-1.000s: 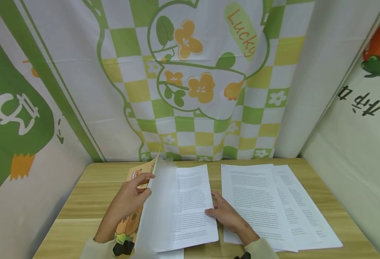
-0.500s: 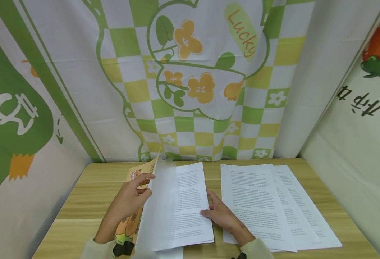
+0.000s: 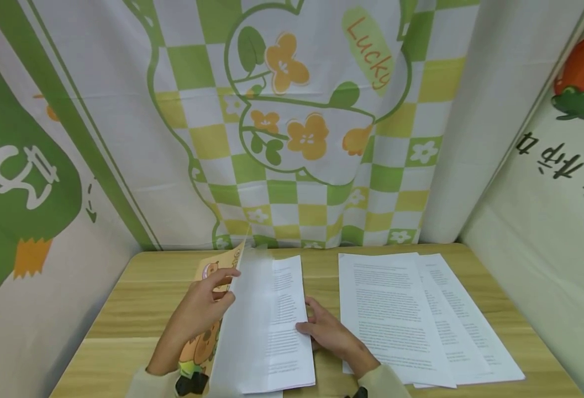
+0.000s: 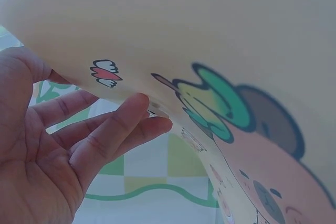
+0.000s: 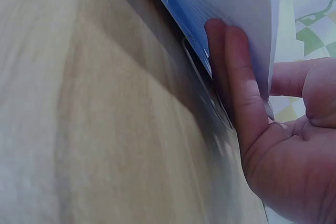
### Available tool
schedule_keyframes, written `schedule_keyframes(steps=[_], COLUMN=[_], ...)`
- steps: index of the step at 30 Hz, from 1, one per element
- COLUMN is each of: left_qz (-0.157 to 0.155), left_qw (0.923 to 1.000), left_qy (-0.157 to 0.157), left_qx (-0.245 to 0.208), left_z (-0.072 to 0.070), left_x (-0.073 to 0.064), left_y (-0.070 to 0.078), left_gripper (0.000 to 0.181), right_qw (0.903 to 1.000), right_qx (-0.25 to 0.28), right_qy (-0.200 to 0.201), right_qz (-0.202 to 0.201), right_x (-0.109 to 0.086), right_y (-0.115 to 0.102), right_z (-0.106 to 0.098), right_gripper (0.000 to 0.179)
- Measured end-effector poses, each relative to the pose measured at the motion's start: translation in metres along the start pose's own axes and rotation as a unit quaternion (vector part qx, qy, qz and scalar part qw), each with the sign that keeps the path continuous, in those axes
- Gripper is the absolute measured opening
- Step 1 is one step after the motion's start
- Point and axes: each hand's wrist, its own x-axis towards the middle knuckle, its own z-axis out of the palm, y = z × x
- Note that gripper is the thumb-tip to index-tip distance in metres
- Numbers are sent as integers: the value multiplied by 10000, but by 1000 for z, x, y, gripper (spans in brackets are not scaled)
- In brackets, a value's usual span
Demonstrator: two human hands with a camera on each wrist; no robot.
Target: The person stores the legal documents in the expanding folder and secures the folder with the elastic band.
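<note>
My left hand [image 3: 197, 309] pinches the edge of a folder's raised cover [image 3: 206, 340], which is orange-tan with cartoon animals. The left wrist view shows the cover [image 4: 226, 30] curving above the hand. Beside the cover stands a translucent sleeve [image 3: 249, 326]. Printed sheets [image 3: 289, 354] lie with their left part behind or inside that sleeve, blurred by it; their right part sticks out. With thumb on top and fingers beneath, my right hand [image 3: 333, 334] grips the sheets' right edge. In the right wrist view the stack [image 5: 247, 3] is tilted up off the table.
More printed sheets [image 3: 386, 309] lie overlapping on the right of the wooden table [image 3: 117, 309]. A curtain [image 3: 311, 210] with green and yellow checks hangs behind the table's far edge. Printed cloth walls [image 3: 535, 265] stand at both sides.
My right hand has moved left with the sheets, so less of them shows outside the translucent sleeve. The left hand and the cover have stayed nearly in place.
</note>
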Motion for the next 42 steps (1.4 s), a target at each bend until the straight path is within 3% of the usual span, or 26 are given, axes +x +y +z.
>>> schedule_keyframes(steps=[20,36,42], left_qz=[60,224,120], left_qw=[9999,9997,9998], left_qy=[11,55,68], left_qx=[114,49,105], left_z=[2,1,1], left_x=[1,1,1], left_y=[-2,-3,-3], left_gripper=[43,41,42], right_qw=[9987,9994,9997], right_qx=[405,221,54], right_qy=[-190,-172,-21], right_qz=[225,221,249], right_x=[13,18,19], right_y=[2,0,0], right_z=[15,28,30], right_gripper=[57,58,60])
